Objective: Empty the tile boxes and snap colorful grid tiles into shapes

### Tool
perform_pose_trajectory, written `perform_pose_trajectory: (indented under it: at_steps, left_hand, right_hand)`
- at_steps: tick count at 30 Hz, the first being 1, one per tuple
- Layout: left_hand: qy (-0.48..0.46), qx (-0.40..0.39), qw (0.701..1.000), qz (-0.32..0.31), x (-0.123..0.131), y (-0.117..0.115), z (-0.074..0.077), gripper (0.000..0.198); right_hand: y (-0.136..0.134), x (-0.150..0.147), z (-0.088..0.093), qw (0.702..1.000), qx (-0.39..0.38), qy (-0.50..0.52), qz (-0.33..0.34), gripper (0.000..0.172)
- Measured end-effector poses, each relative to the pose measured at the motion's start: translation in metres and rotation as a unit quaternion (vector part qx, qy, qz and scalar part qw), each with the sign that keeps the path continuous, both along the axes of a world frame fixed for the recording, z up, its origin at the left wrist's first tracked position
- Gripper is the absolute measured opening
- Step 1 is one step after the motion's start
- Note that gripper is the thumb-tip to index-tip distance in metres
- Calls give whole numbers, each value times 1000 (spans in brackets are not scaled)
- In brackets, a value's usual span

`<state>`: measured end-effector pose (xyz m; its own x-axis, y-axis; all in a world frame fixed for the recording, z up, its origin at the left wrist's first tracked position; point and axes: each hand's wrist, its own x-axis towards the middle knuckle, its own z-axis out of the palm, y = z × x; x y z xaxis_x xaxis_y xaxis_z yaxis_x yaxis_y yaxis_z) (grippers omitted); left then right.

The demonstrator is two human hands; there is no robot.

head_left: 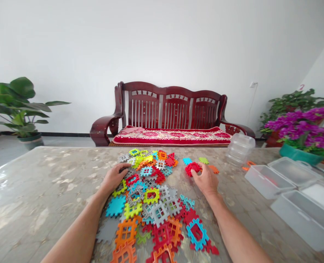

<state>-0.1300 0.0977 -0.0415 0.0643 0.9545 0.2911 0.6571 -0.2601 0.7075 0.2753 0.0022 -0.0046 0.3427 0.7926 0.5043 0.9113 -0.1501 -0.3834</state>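
Two grips were seen: the left grip [114,179] was laid open on plastic tiles [151,195], the right grip [206,179] clenched on a red tile [192,168].

body: one person | left hand [114,179]: bare, nothing worn | right hand [206,179]: bare, nothing worn | left forearm [79,230]: bare, slim | right forearm [233,228]: bare, slim

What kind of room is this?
Probably a living room or sitting room in a home: a dark red wooden bench with a floral cushion stands against a white wall, between a large leafy potted plant and potted purple flowers.
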Motion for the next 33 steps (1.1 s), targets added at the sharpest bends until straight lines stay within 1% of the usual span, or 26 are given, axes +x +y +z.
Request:
perform_pose_trajectory:
  at_steps: [2, 4, 6, 7, 8, 10, 12, 14, 17, 19, 21, 24, 26, 28, 29, 31, 33]
  left_hand:
    - [-2, -1, 1000, 1, 0, 0, 0, 41]
    - [-4, 0, 1000, 1, 0, 0, 0, 40]
    - [-6, 2, 1000, -1, -1, 1, -1, 40]
    - [-6, 3, 1000, -1, -1, 1, -1, 40]
    - [-6, 5, 1000, -1, -1, 1, -2, 40]
    - [-6, 7, 1000, 0, -1, 1, -2, 40]
    - [-5, 6, 1000, 0, -1, 0, -1, 40]
    - [-5, 3, 1000, -4, 0, -1, 1, 41]
    - [-4, 2, 1000, -6, 1, -3, 2, 42]
    - [-1, 2, 1000, -5, 1, -4, 3, 42]
    - [1, -1, 1000, -4, 2, -5, 4, 42]
    - [2, -7, 1000, -5, 4, -7, 7, 42]
    - [3, -10, 1000, -4, 5, -8, 10, 42]
    - [5, -12, 1000, -3, 7, -10, 13, 43]
    - [6, -13, 1000, -2, 7, -10, 14, 43]
    - [6, -13, 1000, -1, 8, -11, 15, 42]
    - [7, -12, 1000, 2, 8, -11, 15, 41]
  right_hand:
    - [1, 2, -1, 999, 30, -4, 11, 40]
    - [2, 2, -1, 995, 87, -5, 41, 38]
    - [1, -1, -1, 986, 140, 20, 93, 33]
    - [1, -5, -1, 979, 149, 47, 129, 30]
    - [0, -9, -1, 971, 142, 80, 172, 27]
    - [-3, -22, 0, 948, 87, 140, 271, 24]
    - [-8, -36, 3, 921, 22, 153, 359, 25]
    - [-13, -49, 7, 900, -23, 116, 420, 31]
    - [-19, -64, 11, 871, -85, 38, 483, 52]
    - [-22, -70, 13, 860, -118, -4, 497, 60]
    - [-22, -75, 14, 865, -129, -36, 484, 58]
    - [-19, -79, 13, 892, -117, -66, 432, 49]
    - [-15, -78, 13, 914, -106, -75, 383, 38]
    - [-12, -74, 13, 930, -95, -65, 348, 28]
    - [-11, -71, 13, 933, -90, -50, 343, 27]
    - [-9, -65, 16, 931, -82, -2, 354, 29]
    - [-11, -62, 21, 919, -84, 49, 383, 38]
